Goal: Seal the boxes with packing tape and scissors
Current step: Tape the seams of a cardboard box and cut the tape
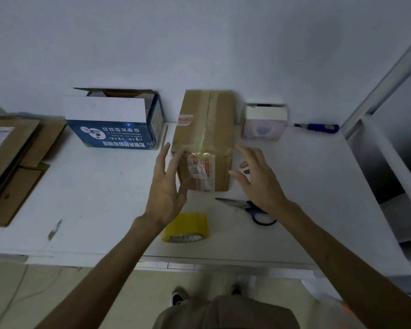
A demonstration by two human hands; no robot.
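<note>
White table [306, 186] against a plain pale wall, dim light. Brown cardboard box [207, 138] is sitting mid-table, flaps closed, tape strip already running along its top seam and down the near face. Left hand [166, 184] is hovering at the box's near-left corner, fingers spread wide, holding nothing; the view is blurred there, so contact can't be told. Right hand [256, 176] is hovering just beside the near-right corner, fingers also spread and empty, apart from the box. Yellow tape roll [185, 227] is lying near the table's front edge, under the left wrist; blue-handled scissors [249, 208] are lying just right of it, partly under the right wrist. Blue printed box [114, 122] is standing far-left with its flaps open, small white box [265, 122] far-right, blue utility knife [318, 127] beyond it, flat cardboard stack [12, 162] at left. Step reads as pressing down or checking tape on the brown box, or about to shift it. Next likely needs moving this box aside and pulling in the open blue one, then picking up the roll.
</note>
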